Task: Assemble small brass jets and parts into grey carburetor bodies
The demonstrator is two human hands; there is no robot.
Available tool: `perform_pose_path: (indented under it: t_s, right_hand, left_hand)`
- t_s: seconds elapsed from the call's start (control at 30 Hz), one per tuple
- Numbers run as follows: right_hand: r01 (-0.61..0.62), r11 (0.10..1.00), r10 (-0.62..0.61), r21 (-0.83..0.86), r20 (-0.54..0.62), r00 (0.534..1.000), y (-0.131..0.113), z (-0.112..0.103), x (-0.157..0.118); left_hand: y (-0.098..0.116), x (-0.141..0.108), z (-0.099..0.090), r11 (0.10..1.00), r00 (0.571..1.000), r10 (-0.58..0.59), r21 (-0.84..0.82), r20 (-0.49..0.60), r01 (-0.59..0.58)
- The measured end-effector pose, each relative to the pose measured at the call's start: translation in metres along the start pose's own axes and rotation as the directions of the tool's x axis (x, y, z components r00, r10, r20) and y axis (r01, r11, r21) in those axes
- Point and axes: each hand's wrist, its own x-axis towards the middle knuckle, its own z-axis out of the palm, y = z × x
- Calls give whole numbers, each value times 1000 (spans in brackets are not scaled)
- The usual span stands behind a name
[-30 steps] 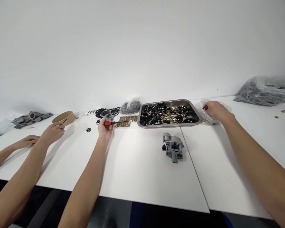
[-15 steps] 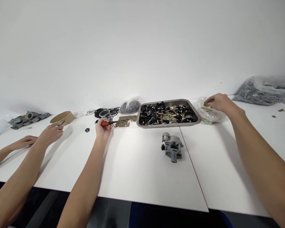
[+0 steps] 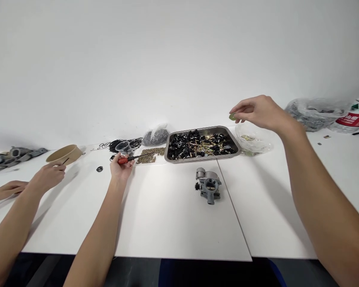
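Observation:
My left hand [image 3: 122, 167] is closed around a screwdriver [image 3: 123, 160] with a red handle, its shaft pointing right over a pile of small brass parts [image 3: 148, 156]. Raised above a clear plastic bag [image 3: 261, 144], my right hand [image 3: 251, 109] pinches a small greenish flat piece [image 3: 232, 116] between its fingertips. A grey metal carburetor [image 3: 210, 187] sits on the white table, in front of a metal tray [image 3: 171, 158] that holds black and brass parts.
At the left, another person's hands [image 3: 48, 175] are near a tan bowl [image 3: 74, 153] and grey castings [image 3: 16, 155]. Black rings [image 3: 99, 169] and a clear cup [image 3: 124, 148] lie nearby. Bagged parts [image 3: 311, 113] and a labelled bottle [image 3: 354, 117] stand back right.
My right hand has risen out of the clear bag and moved left with the greenish piece. The view has shifted slightly right; my left hand still holds the screwdriver.

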Motion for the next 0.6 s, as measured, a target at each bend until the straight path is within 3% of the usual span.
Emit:
perform_pose_path:
  t_s: [0.1, 0.17, 0.27, 0.33, 0.6]
  right_hand:
    - [85, 995, -88, 48, 65, 994, -13, 12, -15]
    - [116, 989, -131, 94, 177, 975, -16, 22, -30]
    - [110, 972, -183, 205, 382, 906, -18, 39, -54]
    - [92, 962, -205, 258, 456, 866, -21, 49, -68]
    - [63, 937, -256, 344, 551, 795, -42, 67, -94]
  left_hand:
    - [-1, 0, 1, 1000, 1000, -1, -1, 4, 1]
    - [-1, 1, 1, 1000, 1000, 2, -9, 10, -2]
    - [-2, 1, 2, 1000, 1000, 3, -15, 7, -3]
    - [-2, 0, 2, 1000, 1000, -1, -12, 8, 1]
    - [-2, -5, 5, 1000, 999, -10, 0, 32, 10]
